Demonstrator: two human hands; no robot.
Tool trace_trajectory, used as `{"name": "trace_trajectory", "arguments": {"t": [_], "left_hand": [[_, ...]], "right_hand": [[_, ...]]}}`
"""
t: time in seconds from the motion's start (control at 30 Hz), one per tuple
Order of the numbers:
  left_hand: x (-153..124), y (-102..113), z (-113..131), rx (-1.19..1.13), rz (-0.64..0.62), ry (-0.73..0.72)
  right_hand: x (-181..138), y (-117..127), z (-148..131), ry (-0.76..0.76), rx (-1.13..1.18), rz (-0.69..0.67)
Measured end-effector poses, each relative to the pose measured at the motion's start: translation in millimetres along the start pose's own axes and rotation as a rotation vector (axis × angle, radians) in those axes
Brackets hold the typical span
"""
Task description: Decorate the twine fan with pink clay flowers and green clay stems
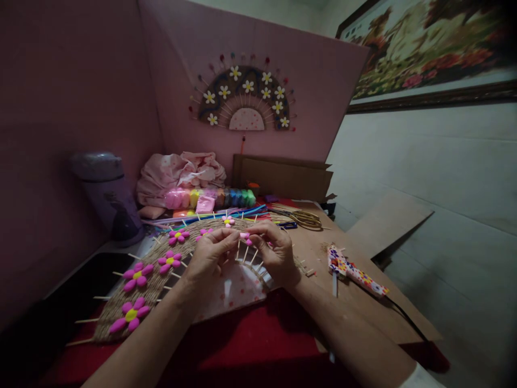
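My left hand (212, 253) and my right hand (275, 252) meet over a fan-shaped craft piece, fingertips pinched together. Between them is a small piece of pink clay (244, 236), light pink with a darker pink part below; the fingers partly cover it. The fan's twine-wrapped band (117, 310) carries pink clay flowers (138, 275) with yellow centres. Thin wooden sticks (105, 298) jut out of its outer edge. A half-round panel of dotted white fabric (238, 285) forms the fan's inner part, beneath my hands. My hands hide the fan's right part.
On the right, a flower-patterned glue gun (357, 272) lies on cardboard (388, 318). Scissors (302, 218) and packs of coloured clay (210, 198) lie behind the fan. A purple tumbler (113, 199) stands left. A finished-looking fan (244, 97) hangs on the pink board.
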State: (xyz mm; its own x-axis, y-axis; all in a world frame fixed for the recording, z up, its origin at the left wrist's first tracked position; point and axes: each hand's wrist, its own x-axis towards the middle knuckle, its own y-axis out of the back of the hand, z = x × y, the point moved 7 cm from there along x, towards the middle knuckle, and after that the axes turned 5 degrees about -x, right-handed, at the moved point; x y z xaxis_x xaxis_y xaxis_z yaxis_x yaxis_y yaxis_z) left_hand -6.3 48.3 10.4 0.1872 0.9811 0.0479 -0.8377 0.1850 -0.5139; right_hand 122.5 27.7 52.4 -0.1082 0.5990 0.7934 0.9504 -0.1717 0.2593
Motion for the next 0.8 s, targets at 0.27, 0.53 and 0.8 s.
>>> {"name": "trace_trajectory", "arguments": {"t": [0.27, 0.53, 0.8], "left_hand": [[1.3, -5.2, -1.9, -0.084, -0.028, -0.019], [1.0, -0.5, -2.3, -0.120, 0.037, 0.025], [0.6, -1.8, -1.1, -0.065, 0.010, 0.006]], "right_hand": [[-0.4, -1.8, 2.4, -0.039, 0.047, 0.015], [-1.2, -3.2, 5.5, -0.061, 0.058, -0.003], [0.6, -2.5, 2.6, -0.029, 0.049, 0.006]]}}
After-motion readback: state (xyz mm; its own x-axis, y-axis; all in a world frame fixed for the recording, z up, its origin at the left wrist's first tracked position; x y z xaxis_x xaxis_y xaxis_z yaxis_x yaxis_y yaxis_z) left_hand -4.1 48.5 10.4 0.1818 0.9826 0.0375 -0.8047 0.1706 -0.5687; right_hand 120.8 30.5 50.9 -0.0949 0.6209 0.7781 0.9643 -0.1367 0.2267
